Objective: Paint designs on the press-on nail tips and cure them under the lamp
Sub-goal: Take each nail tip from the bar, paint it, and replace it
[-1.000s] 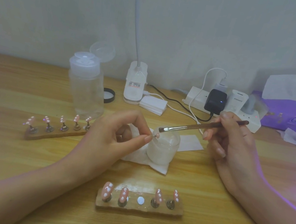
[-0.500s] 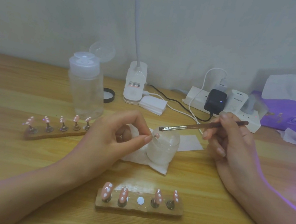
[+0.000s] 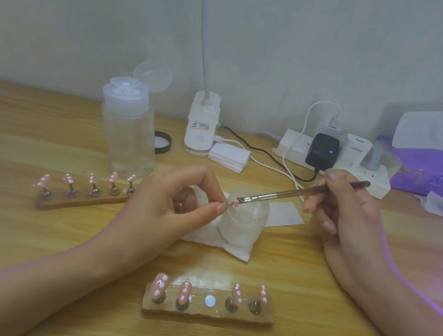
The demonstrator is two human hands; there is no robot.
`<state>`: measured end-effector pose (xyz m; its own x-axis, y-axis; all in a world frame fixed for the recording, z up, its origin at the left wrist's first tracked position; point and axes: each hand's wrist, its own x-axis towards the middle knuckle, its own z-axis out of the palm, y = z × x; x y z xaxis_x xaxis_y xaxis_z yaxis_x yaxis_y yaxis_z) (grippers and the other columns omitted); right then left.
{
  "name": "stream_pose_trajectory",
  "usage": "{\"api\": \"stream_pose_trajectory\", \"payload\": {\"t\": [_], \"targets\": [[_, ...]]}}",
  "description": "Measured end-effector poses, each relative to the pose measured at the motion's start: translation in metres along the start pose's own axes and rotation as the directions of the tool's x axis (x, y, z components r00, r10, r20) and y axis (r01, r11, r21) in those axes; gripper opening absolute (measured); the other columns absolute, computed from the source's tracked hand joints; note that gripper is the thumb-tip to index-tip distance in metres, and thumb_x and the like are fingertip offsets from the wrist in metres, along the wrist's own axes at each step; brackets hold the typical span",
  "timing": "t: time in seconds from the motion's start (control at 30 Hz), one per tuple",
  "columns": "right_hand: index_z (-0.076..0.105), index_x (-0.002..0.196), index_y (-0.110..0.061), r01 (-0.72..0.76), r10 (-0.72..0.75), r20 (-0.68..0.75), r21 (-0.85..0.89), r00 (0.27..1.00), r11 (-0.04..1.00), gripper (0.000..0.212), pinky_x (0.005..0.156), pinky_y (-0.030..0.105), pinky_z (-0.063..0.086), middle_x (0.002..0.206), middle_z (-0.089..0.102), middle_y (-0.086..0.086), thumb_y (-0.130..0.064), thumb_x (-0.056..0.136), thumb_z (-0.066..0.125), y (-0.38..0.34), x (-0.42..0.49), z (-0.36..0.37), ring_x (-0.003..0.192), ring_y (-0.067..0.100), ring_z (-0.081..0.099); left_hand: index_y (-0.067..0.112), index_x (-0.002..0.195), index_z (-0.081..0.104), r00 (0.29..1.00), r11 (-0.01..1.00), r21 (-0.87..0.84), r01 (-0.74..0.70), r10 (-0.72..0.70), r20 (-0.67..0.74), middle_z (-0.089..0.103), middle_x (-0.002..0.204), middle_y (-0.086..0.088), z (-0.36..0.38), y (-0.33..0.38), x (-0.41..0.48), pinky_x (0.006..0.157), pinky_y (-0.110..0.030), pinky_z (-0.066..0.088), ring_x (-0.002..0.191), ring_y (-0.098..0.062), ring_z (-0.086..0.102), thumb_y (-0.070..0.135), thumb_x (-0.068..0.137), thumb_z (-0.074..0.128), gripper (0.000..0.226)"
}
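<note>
Left hand (image 3: 167,211): I pinch the nail tip (image 3: 236,203), pointing right.
Right hand (image 3: 346,216): I grip the brush (image 3: 297,194), slanting left, its end meeting the tip.

One nail holder (image 3: 207,311) stands nearest on the table (image 3: 3,220). Behind it a jar (image 3: 244,224) sits on a tissue (image 3: 238,252). A second nail holder (image 3: 82,199) lies left of the jar, a bottle (image 3: 129,130) just behind it. At the back stand the lamp base (image 3: 201,125) and, to its right, a power strip (image 3: 358,176).
</note>
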<state>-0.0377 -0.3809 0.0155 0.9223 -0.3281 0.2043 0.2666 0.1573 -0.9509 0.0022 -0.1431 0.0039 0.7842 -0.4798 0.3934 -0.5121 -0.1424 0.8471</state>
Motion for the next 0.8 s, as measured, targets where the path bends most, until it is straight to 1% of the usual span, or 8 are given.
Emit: {"api": "stream_pose_trajectory", "payload": {"t": [0.13, 0.27, 0.4, 0.47, 0.57, 0.63, 0.7, 0.8], "targets": [[0.062, 0.07, -0.025, 0.027, -0.027, 0.049, 0.013, 0.998, 1.0, 0.025, 0.041, 0.013, 0.031, 0.058, 0.064, 0.005, -0.037, 0.091, 0.055, -0.0018, -0.0015, 0.002, 0.038, 0.008, 0.031, 0.022, 0.078, 0.065, 1.0, 1.0, -0.003, 0.0, 0.0, -0.003, 0.047, 0.054, 0.003, 0.0001, 0.0005, -0.0001, 0.05, -0.01, 0.032, 0.049, -0.005, 0.04, 0.031, 0.085, 0.069, 0.012], [0.059, 0.073, -0.019, 0.015, -0.015, 0.0, -0.009, 1.0, 1.0, 0.029, 0.04, 0.013, 0.03, 0.057, 0.063, 0.006, -0.025, 0.1, 0.05, 0.0002, 0.0001, 0.0005, 0.038, 0.008, 0.029, 0.023, 0.076, 0.064, 1.0, 1.0, -0.008, 0.002, -0.002, -0.008, 0.044, 0.052, 0.01, 0.0014, 0.002, 0.0004, 0.049, -0.012, 0.032, 0.049, -0.005, 0.039, 0.031, 0.084, 0.069, 0.012], [0.062, 0.069, -0.026, 0.032, -0.033, 0.046, 0.021, 0.998, 0.999, 0.025, 0.04, 0.013, 0.03, 0.059, 0.065, 0.006, -0.036, 0.09, 0.055, -0.0021, -0.0016, 0.0019, 0.037, 0.008, 0.029, 0.021, 0.078, 0.064, 1.0, 1.0, 0.005, -0.004, 0.004, -0.009, 0.042, 0.051, 0.011, 0.0007, 0.0031, 0.0002, 0.049, -0.01, 0.03, 0.048, -0.004, 0.038, 0.031, 0.085, 0.068, 0.013], [0.061, 0.072, -0.023, 0.029, -0.028, 0.049, -0.015, 0.998, 0.999, 0.025, 0.041, 0.013, 0.031, 0.059, 0.066, 0.006, -0.033, 0.093, 0.054, -0.0005, -0.0014, 0.0016, 0.037, 0.008, 0.029, 0.021, 0.078, 0.065, 1.0, 1.0, 0.002, -0.003, 0.003, -0.01, 0.041, 0.05, 0.008, 0.0006, 0.0037, -0.0001, 0.049, -0.011, 0.029, 0.048, -0.005, 0.037, 0.031, 0.085, 0.069, 0.013], [0.059, 0.074, -0.019, 0.023, -0.023, 0.009, -0.008, 1.0, 1.0, 0.026, 0.04, 0.014, 0.03, 0.058, 0.065, 0.006, -0.027, 0.098, 0.052, 0.0005, -0.0001, 0.0003, 0.037, 0.008, 0.029, 0.019, 0.079, 0.065, 1.0, 1.0, 0.018, -0.02, 0.02, -0.006, 0.046, 0.053, 0.017, 0.0011, 0.0055, 0.0001, 0.049, -0.009, 0.03, 0.048, -0.003, 0.038, 0.022, 0.089, 0.073, 0.014], [0.06, 0.072, -0.022, 0.03, -0.031, 0.035, 0.03, 0.999, 0.999, 0.024, 0.04, 0.013, 0.03, 0.058, 0.065, 0.005, -0.034, 0.092, 0.056, -0.0013, -0.0009, 0.0004, 0.037, 0.007, 0.029, 0.019, 0.079, 0.065, 0.999, 0.998, 0.043, -0.038, 0.038, 0.002, 0.051, 0.056, 0.023, 0.0015, 0.007, 0.0005, 0.05, -0.006, 0.029, 0.047, -0.002, 0.039, 0.016, 0.09, 0.07, 0.012], [0.062, 0.071, -0.025, 0.037, -0.038, 0.069, 0.012, 0.997, 0.999, 0.023, 0.04, 0.012, 0.031, 0.059, 0.065, 0.005, -0.04, 0.088, 0.059, -0.0015, -0.0016, 0.0008, 0.037, 0.007, 0.03, 0.019, 0.08, 0.065, 0.999, 0.997, 0.064, -0.051, 0.051, 0.004, 0.052, 0.057, 0.025, 0.0015, 0.0077, 0.0006, 0.05, -0.005, 0.029, 0.047, -0.002, 0.039, 0.015, 0.09, 0.069, 0.011], [0.061, 0.071, -0.023, 0.015, -0.014, 0.026, -0.012, 1.0, 1.0, 0.027, 0.041, 0.013, 0.03, 0.059, 0.065, 0.006, -0.031, 0.096, 0.053, 0.0005, -0.0003, 0.0001, 0.038, 0.008, 0.029, 0.018, 0.081, 0.065, 0.998, 0.995, 0.082, -0.059, 0.059, 0.002, 0.051, 0.056, 0.026, 0.0013, 0.008, 0.0006, 0.05, -0.005, 0.029, 0.047, -0.001, 0.039, 0.016, 0.09, 0.068, 0.01]]}}
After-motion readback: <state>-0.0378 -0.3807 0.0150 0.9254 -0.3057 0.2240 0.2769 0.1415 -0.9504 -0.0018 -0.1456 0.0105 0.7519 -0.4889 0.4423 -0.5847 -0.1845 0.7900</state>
